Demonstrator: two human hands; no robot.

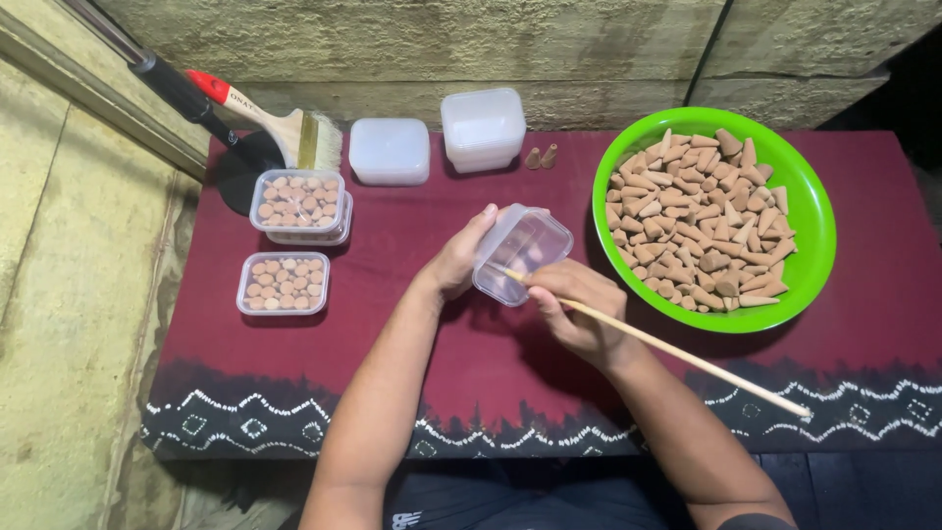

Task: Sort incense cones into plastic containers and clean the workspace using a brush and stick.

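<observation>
My left hand [459, 257] holds a small clear plastic box [521, 252], tilted with its opening toward me; a few brown cones show through its wall. My right hand [579, 312] grips a long thin wooden stick [687, 358], its tip poking into the box. A green bowl [811, 211] heaped with brown incense cones [697, 221] sits just right of my hands on the maroon cloth [392, 344].
At the left stand filled clear boxes of cones: a stacked pair [299, 204] and a single one [284, 284]. Empty boxes and lids [481, 128] rest at the back by the wall, with two loose cones [541, 157] beside them. A paintbrush [294, 128] lies at back left.
</observation>
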